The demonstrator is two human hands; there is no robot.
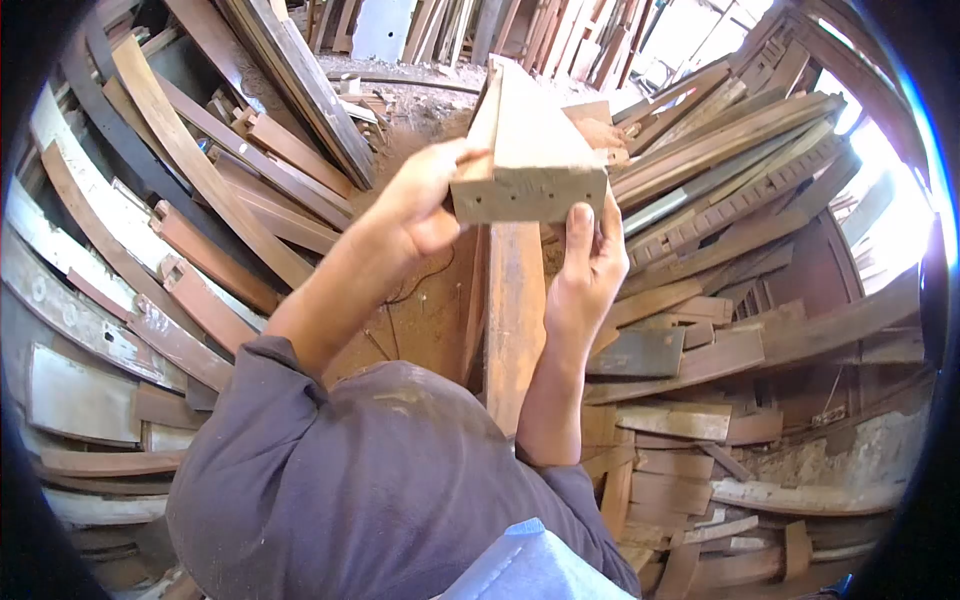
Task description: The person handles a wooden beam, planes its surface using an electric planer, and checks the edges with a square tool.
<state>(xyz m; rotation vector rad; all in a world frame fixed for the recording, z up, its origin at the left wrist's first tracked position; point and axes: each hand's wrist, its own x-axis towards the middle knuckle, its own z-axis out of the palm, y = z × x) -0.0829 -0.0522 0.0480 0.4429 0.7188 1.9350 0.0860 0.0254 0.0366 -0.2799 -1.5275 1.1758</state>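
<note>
A pale wooden piece [545,130], shaped like a box or trough, is held up in front of me at the top centre. Its near end face shows a row of small dark holes. My left hand [430,195] grips its left side, fingers over the edge and thumb below. At the lower right corner of the end face, my right hand [590,250] holds the piece, with the thumb on the face. Beneath the piece, a long brown plank [515,310] runs toward my body.
Curved and straight wooden parts [190,160] are piled on the left. Stacked beams [740,170] and short boards [675,440] fill the right side. More planks [570,40] lean upright at the back, beyond a dusty brown floor [425,320].
</note>
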